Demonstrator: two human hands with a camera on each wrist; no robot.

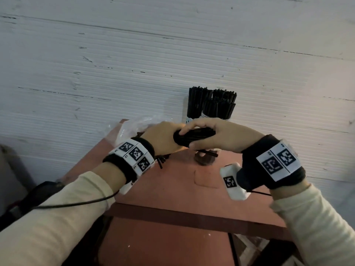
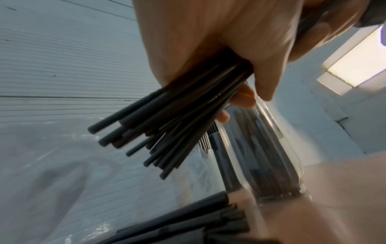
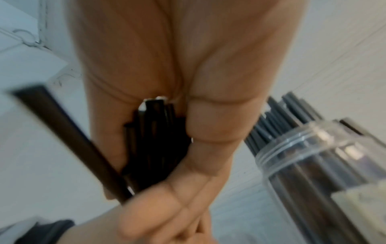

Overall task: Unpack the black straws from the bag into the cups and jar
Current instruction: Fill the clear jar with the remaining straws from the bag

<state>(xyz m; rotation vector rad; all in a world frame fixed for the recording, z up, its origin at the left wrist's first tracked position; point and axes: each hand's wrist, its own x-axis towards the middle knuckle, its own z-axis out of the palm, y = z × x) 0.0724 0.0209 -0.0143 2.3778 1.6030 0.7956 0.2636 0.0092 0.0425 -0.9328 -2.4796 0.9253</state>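
Note:
A thick bundle of black straws [image 1: 194, 138] lies level between both hands above the reddish table [image 1: 172, 185]. My left hand [image 1: 165, 139] grips its left end, and the straw tips fan out past the fingers in the left wrist view [image 2: 167, 132]. My right hand [image 1: 203, 133] curls over the right end, thumb underneath; the bundle [image 3: 154, 140] sits in its palm. Behind the hands stand a cup [image 1: 195, 104] and a clear jar [image 1: 221, 107], both packed with upright straws. The clear plastic bag [image 1: 132, 127] lies at the table's back left.
Under the hands stands a clear cup [image 1: 205, 158] with a straw or two in it. A few loose straws [image 1: 161, 160] lie below my left wrist. A white ribbed wall [image 1: 172, 54] rises right behind the table. The clear jar [image 3: 313, 158] is close on the right.

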